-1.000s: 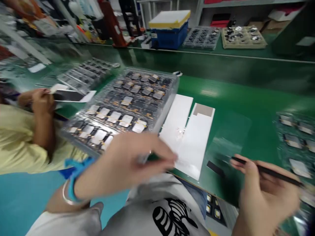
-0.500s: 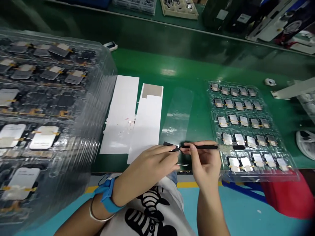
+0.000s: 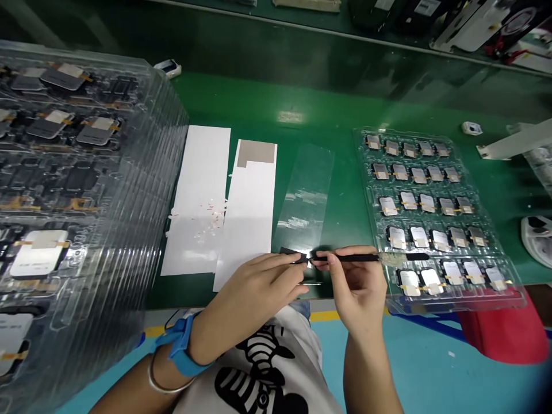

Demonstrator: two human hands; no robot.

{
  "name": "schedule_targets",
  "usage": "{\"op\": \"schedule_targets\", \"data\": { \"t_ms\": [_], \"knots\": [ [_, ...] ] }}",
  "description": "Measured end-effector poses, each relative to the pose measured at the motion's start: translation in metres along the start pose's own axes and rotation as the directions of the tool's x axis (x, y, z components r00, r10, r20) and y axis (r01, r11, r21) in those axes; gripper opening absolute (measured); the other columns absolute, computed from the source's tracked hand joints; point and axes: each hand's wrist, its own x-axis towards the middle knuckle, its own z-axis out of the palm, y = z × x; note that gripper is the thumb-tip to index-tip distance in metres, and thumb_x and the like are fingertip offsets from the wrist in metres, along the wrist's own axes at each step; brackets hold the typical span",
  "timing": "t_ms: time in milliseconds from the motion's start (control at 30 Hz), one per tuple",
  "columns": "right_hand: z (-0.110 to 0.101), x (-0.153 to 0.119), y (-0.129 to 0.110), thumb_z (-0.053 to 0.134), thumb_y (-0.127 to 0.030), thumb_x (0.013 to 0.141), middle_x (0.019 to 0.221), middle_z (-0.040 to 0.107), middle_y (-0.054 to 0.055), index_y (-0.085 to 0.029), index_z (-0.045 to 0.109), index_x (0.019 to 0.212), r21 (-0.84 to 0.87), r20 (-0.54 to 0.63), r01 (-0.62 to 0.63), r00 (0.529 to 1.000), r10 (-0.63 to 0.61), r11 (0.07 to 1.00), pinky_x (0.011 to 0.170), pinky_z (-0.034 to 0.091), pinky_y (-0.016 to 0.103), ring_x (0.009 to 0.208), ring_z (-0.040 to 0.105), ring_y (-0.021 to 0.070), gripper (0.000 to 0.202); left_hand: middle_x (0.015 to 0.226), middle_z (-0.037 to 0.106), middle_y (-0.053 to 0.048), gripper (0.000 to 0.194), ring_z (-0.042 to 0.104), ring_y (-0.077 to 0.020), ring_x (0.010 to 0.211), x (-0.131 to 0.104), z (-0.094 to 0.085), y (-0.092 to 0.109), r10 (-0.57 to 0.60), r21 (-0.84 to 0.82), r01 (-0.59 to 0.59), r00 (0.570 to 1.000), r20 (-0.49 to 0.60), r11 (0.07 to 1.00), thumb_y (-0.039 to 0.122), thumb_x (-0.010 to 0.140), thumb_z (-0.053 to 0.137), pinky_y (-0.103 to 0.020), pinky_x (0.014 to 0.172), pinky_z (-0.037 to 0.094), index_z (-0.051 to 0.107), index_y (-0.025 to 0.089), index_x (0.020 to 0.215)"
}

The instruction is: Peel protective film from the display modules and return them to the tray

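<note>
A long black tool (image 3: 362, 258) lies in my right hand (image 3: 359, 284), pinched between thumb and fingers, its tip pointing left. My left hand (image 3: 263, 284) is closed on a small black piece (image 3: 293, 253) that the tool's tip meets; the fingers hide much of the piece. Beyond my hands lies a clear plastic strip (image 3: 307, 192). To the left are a white sheet with a grey-brown patch (image 3: 252, 201) and another white sheet (image 3: 202, 172) scattered with tiny red and white bits. A thin metallic rod (image 3: 311, 283) rests near the table edge.
A tall stack of clear trays (image 3: 142, 172) with screen-like parts stands at the left. One clear tray (image 3: 366, 195) of small square parts lies at the right. A shelf edge (image 3: 302, 35) runs across the back. A red seat (image 3: 502, 333) is at the lower right.
The view has shifted, so the tray stack and white sheets appear farther left. Both hands keep nearly the same pose, still holding the tool and the black piece together.
</note>
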Motion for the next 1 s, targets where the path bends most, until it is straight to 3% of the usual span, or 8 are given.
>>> {"op": "schedule_targets", "data": {
  "t_ms": [267, 367, 467, 600, 667, 767, 867, 1000],
  "knots": [
    [0.001, 0.000, 0.001, 0.067, -0.020, 0.091, 0.091, 0.068, 0.005, -0.019, 0.057, 0.094, 0.006, -0.005, 0.004, 1.000, -0.004, 1.000, 0.064, 0.064, 0.025, 0.071, 0.073, 0.0160, 0.010, 0.112, 0.071, -0.013, 0.016, 0.066, -0.0254, 0.112, -0.001, 0.002, 0.001, -0.017, -0.005, 0.017, 1.000, -0.005, 1.000, 0.023, 0.098, 0.056, -0.042, 0.093, 0.058, 0.060, 0.014, 0.111],
    [0.000, 0.001, -0.002, 0.068, -0.022, 0.090, 0.087, 0.070, 0.004, -0.019, 0.056, 0.094, 0.067, -0.082, 0.000, 0.997, 0.005, 0.998, 0.062, 0.064, 0.025, 0.069, 0.073, 0.0165, 0.013, 0.111, 0.071, -0.010, 0.011, 0.065, -0.0244, 0.110, -0.001, 0.001, 0.000, -0.039, -0.053, 0.039, 0.999, -0.016, 0.998, 0.022, 0.099, 0.056, -0.040, 0.093, 0.056, 0.059, 0.016, 0.106],
    [-0.001, 0.001, -0.011, 0.068, -0.024, 0.091, 0.083, 0.072, 0.004, -0.019, 0.053, 0.095, 0.202, -0.181, -0.043, 0.980, 0.080, 0.979, 0.058, 0.063, 0.025, 0.066, 0.074, 0.0182, 0.016, 0.102, 0.070, -0.006, 0.004, 0.065, -0.0216, 0.101, -0.002, 0.000, 0.000, -0.106, -0.167, 0.087, 0.989, -0.102, 0.982, 0.020, 0.099, 0.056, -0.037, 0.087, 0.054, 0.056, 0.018, 0.096],
    [0.005, -0.004, -0.026, 0.066, -0.027, 0.093, 0.081, 0.073, 0.003, -0.020, 0.051, 0.095, 0.353, -0.120, -0.148, 0.972, 0.201, 0.924, 0.064, 0.065, 0.030, 0.076, 0.075, 0.0233, 0.017, 0.082, 0.062, -0.002, 0.012, 0.058, -0.0170, 0.077, -0.005, 0.001, 0.000, -0.167, -0.201, 0.118, 0.956, -0.241, 0.972, 0.018, 0.099, 0.055, -0.032, 0.069, 0.048, 0.049, 0.019, 0.088],
    [0.010, -0.006, -0.031, 0.064, -0.026, 0.095, 0.082, 0.073, 0.002, -0.020, 0.051, 0.096, 0.374, -0.113, -0.126, 0.977, 0.180, 0.919, 0.066, 0.066, 0.031, 0.078, 0.075, 0.0231, 0.014, 0.075, 0.056, 0.000, 0.014, 0.053, -0.0154, 0.071, -0.006, 0.001, -0.001, -0.187, -0.202, 0.134, 0.944, -0.272, 0.970, 0.020, 0.100, 0.054, -0.029, 0.063, 0.044, 0.048, 0.019, 0.087],
    [0.013, -0.006, -0.029, 0.063, -0.022, 0.095, 0.084, 0.073, 0.002, -0.020, 0.051, 0.097, 0.284, -0.198, -0.029, 0.976, 0.088, 0.958, 0.067, 0.066, 0.029, 0.080, 0.075, 0.0211, 0.012, 0.075, 0.056, 0.000, 0.013, 0.053, -0.0149, 0.070, -0.008, -0.002, -0.002, -0.211, -0.202, 0.155, 0.931, -0.298, 0.967, 0.021, 0.101, 0.053, -0.028, 0.061, 0.044, 0.048, 0.019, 0.088],
    [0.009, -0.006, -0.019, 0.066, -0.020, 0.092, 0.087, 0.071, 0.003, -0.019, 0.055, 0.097, 0.105, -0.183, 0.007, 0.983, 0.013, 0.994, 0.068, 0.065, 0.026, 0.080, 0.074, 0.0186, 0.013, 0.096, 0.066, -0.005, 0.008, 0.061, -0.0183, 0.093, -0.008, -0.008, -0.005, -0.141, -0.158, 0.114, 0.974, -0.175, 0.981, 0.020, 0.101, 0.052, -0.032, 0.078, 0.051, 0.052, 0.018, 0.093],
    [0.003, -0.008, -0.007, 0.066, -0.021, 0.091, 0.092, 0.069, 0.005, -0.019, 0.057, 0.098, -0.005, -0.070, -0.021, 0.997, 0.020, 1.000, 0.066, 0.065, 0.025, 0.074, 0.073, 0.0164, 0.012, 0.118, 0.068, -0.008, 0.010, 0.054, -0.0229, 0.125, -0.005, -0.013, -0.007, 0.023, -0.057, -0.019, 0.997, 0.068, 0.998, 0.020, 0.102, 0.050, -0.038, 0.100, 0.049, 0.056, 0.016, 0.108]
  ]
}}
